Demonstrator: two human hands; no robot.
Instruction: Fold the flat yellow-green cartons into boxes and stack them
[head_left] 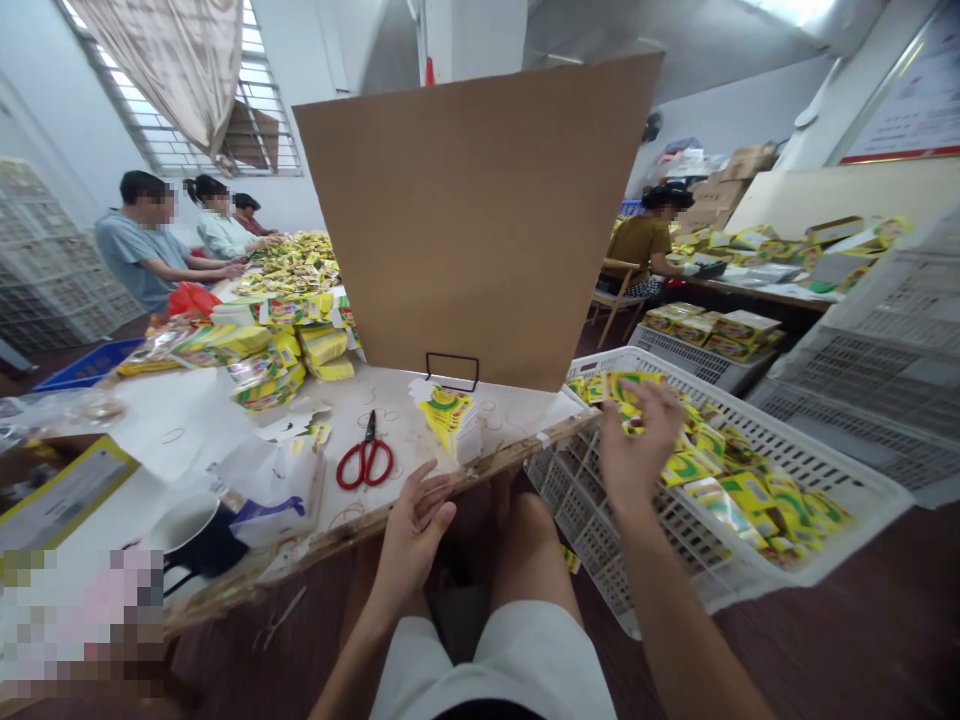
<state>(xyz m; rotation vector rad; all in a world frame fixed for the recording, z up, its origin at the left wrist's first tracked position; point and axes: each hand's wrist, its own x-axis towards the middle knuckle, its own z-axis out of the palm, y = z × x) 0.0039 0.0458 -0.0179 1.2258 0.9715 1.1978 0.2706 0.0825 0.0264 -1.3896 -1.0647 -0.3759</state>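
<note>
My left hand [420, 515] is at the table's front edge, fingers loosely stretched out with nothing in them. Just beyond it on the table stands a stack of yellow-and-green printed cards [452, 415]. Red-handled scissors [365, 462] lie to the left of the stack. My right hand [645, 440], slightly blurred, is over the near-left part of a white plastic crate [847, 455] with thumb and fingers apart. Yellow packets [757, 495] fill the crate, some of them showing right behind those fingers; I see none clearly gripped.
A large cardboard sheet [480, 230] stands upright behind a black wire stand [452, 372]. Yellow bundles [270, 370], a white-and-purple tissue pack [274, 490] and a dark mug [199, 540] are on the left. Several people work at tables farther back. Stacked crates [862, 350] stand at right.
</note>
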